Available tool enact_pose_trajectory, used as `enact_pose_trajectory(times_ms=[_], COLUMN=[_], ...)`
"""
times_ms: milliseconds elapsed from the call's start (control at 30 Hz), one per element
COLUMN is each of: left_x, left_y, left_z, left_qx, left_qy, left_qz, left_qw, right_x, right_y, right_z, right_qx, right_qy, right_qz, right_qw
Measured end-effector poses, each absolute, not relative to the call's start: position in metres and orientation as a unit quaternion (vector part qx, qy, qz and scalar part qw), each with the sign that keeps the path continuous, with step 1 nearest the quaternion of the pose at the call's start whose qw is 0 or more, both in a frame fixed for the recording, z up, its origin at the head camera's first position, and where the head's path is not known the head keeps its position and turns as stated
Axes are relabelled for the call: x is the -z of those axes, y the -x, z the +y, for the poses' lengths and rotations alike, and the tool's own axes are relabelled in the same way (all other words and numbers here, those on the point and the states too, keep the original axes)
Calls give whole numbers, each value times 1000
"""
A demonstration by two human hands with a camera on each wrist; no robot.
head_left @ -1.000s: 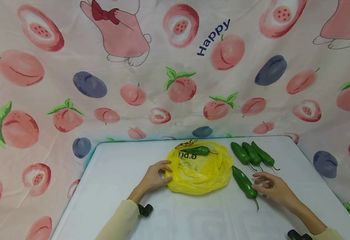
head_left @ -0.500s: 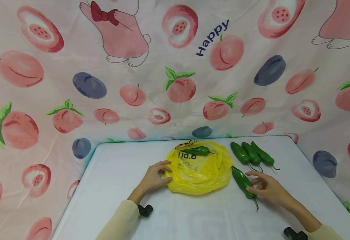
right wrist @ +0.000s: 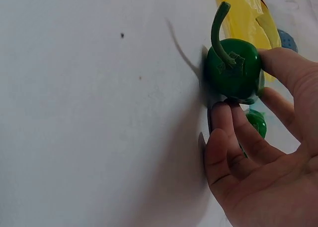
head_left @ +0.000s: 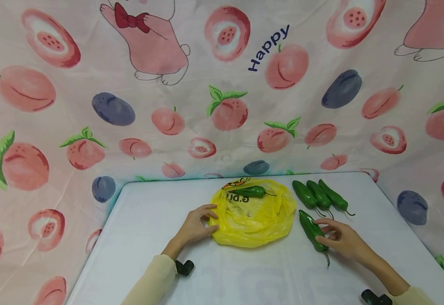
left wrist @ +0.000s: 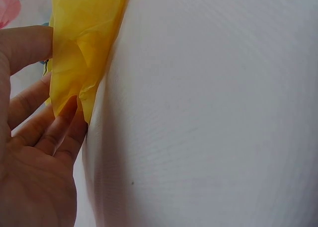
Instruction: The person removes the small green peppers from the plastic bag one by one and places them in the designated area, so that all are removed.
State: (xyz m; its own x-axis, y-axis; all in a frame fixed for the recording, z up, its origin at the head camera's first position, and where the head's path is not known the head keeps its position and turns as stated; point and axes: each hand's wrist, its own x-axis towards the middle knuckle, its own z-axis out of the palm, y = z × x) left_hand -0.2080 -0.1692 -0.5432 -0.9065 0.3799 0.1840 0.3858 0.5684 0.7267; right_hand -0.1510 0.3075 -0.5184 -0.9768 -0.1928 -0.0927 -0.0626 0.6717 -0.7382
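Note:
A yellow plastic bag (head_left: 256, 231) lies flat on the white table with a green chili pepper (head_left: 255, 192) on its upper part. My left hand (head_left: 197, 223) holds the bag's left edge; the left wrist view shows the fingers curved at the yellow film (left wrist: 82, 53), some tips hidden behind it. To the bag's right, my right hand (head_left: 343, 239) grips another green chili pepper (head_left: 310, 226) by its stem end between thumb and fingers. Seen from the right wrist, that pepper (right wrist: 233, 70) faces the camera with its curved stem, close to the tabletop.
Behind my right hand, several more green chili peppers (head_left: 319, 195) lie side by side near the table's (head_left: 149, 212) back right. A fruit-patterned cloth (head_left: 222, 97) hangs along the back and sides. Dark wrist cameras (head_left: 185, 267) sit on both wrists.
My right hand has come left onto the nearest pepper and taken hold of it. The pepper has shifted slightly right, away from the bag. My left hand has stayed still.

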Motion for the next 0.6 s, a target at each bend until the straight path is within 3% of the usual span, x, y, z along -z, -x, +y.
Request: enact_pose_trajectory(times_ms=[600], left_x=[543], left_y=[208], left_z=[-169], left_qx=[412], left_qy=[213], left_qz=[-886], left_qw=[4], right_x=[518], right_y=[148], right_z=[320], right_qx=[427], right_qy=[54], right_qz=[898], right_qw=[85])
